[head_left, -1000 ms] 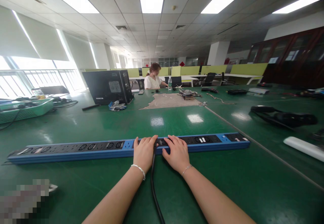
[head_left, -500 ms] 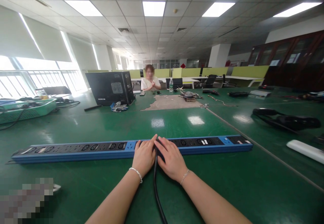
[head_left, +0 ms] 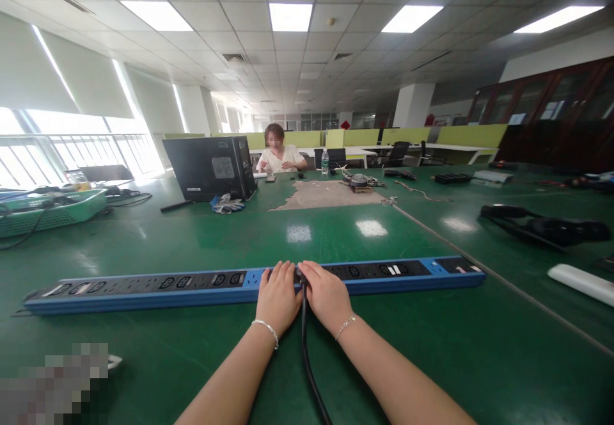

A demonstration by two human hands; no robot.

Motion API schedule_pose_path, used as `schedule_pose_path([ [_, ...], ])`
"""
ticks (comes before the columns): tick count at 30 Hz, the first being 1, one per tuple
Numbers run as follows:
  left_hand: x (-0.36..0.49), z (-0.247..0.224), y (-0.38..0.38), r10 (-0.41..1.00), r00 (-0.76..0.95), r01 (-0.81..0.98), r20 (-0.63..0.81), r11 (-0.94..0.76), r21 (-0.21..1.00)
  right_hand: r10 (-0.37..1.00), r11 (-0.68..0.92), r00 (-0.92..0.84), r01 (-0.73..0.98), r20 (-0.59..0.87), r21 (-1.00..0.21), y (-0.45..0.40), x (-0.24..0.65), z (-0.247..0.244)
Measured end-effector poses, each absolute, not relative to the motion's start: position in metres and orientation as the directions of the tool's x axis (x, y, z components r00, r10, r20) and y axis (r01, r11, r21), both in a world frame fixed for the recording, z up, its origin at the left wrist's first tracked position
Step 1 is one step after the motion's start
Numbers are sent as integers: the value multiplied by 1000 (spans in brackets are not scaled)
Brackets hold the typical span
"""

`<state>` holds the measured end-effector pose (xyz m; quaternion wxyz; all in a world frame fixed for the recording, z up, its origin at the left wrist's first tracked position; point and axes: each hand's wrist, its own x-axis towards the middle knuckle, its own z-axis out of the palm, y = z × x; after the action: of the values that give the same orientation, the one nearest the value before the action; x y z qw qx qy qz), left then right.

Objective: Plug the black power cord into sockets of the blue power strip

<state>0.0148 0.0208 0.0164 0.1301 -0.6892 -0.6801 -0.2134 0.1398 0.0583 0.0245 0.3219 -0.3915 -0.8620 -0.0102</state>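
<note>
A long blue-and-black power strip [head_left: 201,287] lies across the table in front of me, its sockets facing up. My left hand [head_left: 279,294] rests over the middle of it, fingers bent across the top and closed against the strip. Just beside it, my right hand [head_left: 326,294] has its fingers closed round the plug at the end of a black power cord [head_left: 305,332]. The plug is mostly hidden by the fingers, at the socket face. From there the cord runs down towards me between my forearms.
The green table [head_left: 192,239] carries a black computer case [head_left: 206,169], gloves [head_left: 226,204], a green basket [head_left: 62,210], a water bottle [head_left: 325,161] and a white bar [head_left: 582,287]. A person [head_left: 281,153] sits across the table. A pixelated patch [head_left: 52,386] covers the lower left.
My right hand's fingers have drawn in closer round the plug, and the two hands have parted slightly at the fingertips. The strip shifted slightly right in view. The person opposite moved their hands apart.
</note>
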Motion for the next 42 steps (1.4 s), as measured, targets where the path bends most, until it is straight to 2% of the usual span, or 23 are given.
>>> schedule_pose_path([
  [5, 16, 17, 21, 886, -32, 990, 463, -35, 135, 704, 662, -462, 703, 539, -261, 59, 138, 28],
  [11, 16, 15, 21, 878, -41, 990, 478, -29, 138, 629, 726, -504, 653, 592, -217, 63, 139, 21],
  [17, 15, 12, 22, 871, -35, 991, 490, -34, 131, 661, 693, -442, 669, 606, -268, 65, 134, 12],
  [24, 16, 11, 23, 864, -38, 991, 501, -30, 127, 641, 711, -454, 655, 619, -257, 66, 134, 9],
  [26, 16, 11, 23, 861, -43, 993, 506, -21, 120, 635, 715, -400, 627, 661, -308, 67, 134, 11],
  [29, 17, 10, 23, 860, -42, 995, 509, -12, 102, 659, 673, -204, 589, 724, -447, 73, 139, 18],
  [31, 17, 9, 24, 859, -37, 996, 511, -10, 90, 678, 640, -127, 588, 724, -495, 81, 150, 22],
  [38, 15, 10, 25, 864, -38, 996, 502, -10, 94, 784, 539, -64, 563, 617, -626, 109, 214, 19],
  [42, 15, 10, 25, 862, -35, 995, 505, -17, 98, 788, 563, -157, 575, 595, -594, 110, 217, 15],
])
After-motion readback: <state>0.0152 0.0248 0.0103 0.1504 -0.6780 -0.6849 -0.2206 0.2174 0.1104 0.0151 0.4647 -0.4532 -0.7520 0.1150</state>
